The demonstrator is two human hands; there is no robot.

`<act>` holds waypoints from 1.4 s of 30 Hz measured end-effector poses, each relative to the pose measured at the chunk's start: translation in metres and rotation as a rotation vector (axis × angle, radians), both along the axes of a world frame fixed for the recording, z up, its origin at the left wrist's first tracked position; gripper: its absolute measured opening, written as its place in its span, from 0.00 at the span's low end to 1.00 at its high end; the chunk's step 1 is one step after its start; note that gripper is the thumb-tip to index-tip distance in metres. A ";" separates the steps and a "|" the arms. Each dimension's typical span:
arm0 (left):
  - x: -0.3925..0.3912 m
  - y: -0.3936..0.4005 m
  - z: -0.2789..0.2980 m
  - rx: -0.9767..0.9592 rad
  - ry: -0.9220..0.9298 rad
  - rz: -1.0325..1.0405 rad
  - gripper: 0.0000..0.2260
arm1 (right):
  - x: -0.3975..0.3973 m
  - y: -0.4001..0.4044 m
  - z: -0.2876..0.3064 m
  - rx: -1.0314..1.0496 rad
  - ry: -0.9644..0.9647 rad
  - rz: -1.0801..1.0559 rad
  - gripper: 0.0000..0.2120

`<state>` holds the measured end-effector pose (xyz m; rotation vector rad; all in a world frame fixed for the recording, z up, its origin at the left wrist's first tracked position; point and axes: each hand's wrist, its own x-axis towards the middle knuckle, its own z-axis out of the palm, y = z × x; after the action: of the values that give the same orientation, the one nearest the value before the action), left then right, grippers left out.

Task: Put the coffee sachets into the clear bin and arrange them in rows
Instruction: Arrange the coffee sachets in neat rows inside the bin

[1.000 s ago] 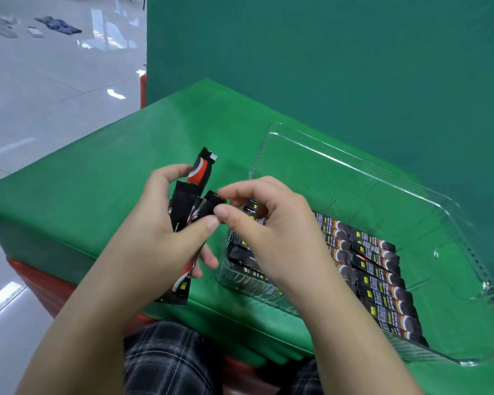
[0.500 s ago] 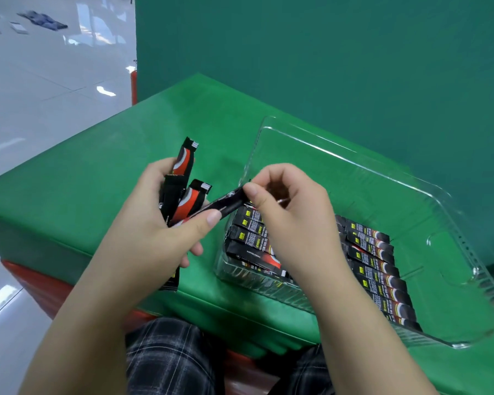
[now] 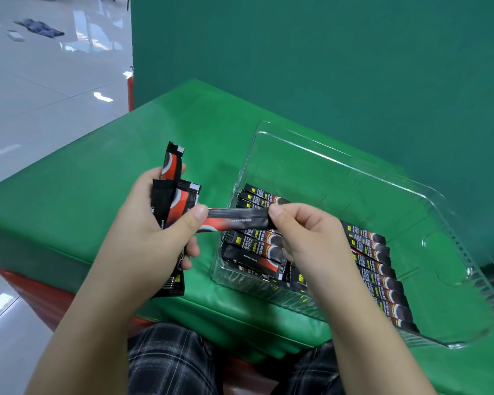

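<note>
centrally, a green table [image 3: 97,195] carries the clear bin [image 3: 340,172] at right, rows of sachets [image 3: 380,269] inside. left hand [image 3: 154,226] grips a bundle of sachets [image 3: 171,201]; right hand [image 3: 305,232] pinches one sachet [image 3: 237,220] by its end, the sachet held level between both thumbs over the bin's near-left corner.

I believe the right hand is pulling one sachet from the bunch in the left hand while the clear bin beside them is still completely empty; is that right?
Not quite: the clear bin is not empty. The head view shows rows of sachets already lying in it. The rest holds: the right hand pinches one sachet by its end, drawn from the bunch in the left hand.
</note>
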<state>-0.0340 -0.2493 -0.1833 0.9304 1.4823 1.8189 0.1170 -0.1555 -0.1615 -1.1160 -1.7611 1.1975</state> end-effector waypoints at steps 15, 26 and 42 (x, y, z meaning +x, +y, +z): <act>0.007 0.003 0.001 0.041 0.169 -0.042 0.23 | 0.006 -0.004 0.000 -0.237 0.407 0.031 0.08; 0.004 0.022 -0.031 0.148 -0.137 0.021 0.16 | 0.024 0.021 -0.014 -0.174 0.453 -0.239 0.07; 0.002 0.026 -0.034 0.026 -0.087 -0.028 0.16 | -0.019 0.031 -0.030 0.185 -0.685 0.228 0.07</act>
<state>-0.0324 -0.2238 -0.2172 0.8691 1.3885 1.8392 0.0984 -0.1242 -0.1915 -1.3348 -2.5130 0.7891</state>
